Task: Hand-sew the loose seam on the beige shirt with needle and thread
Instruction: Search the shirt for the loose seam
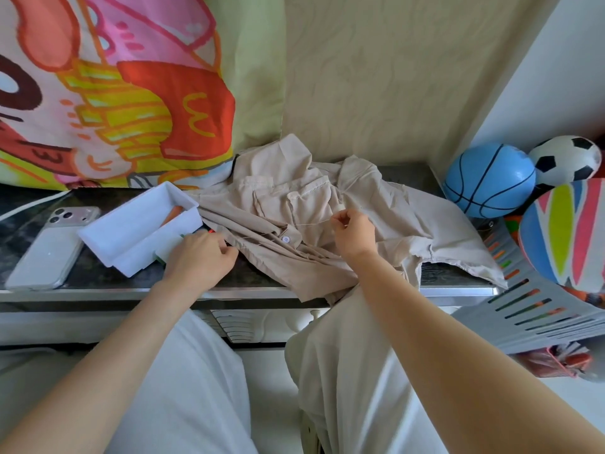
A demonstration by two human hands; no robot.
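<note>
On the dark counter [98, 276] the beige shirt [386, 204] lies crumpled, your left hand [199, 257] pinching its folded edge and your right hand [355, 234] pinching the thread [311, 223], taut from the cloth near the button [285, 238]. You're mid-stitch, I'd judge. The needle is too small to spot, and I can't tell how much seam is left.

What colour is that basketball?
The basketball is light blue with black lines; head view shows it best.

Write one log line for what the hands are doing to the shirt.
left hand: pinches shirt edge | right hand: pinches thread, taut from shirt | needle: cannot make out
</note>
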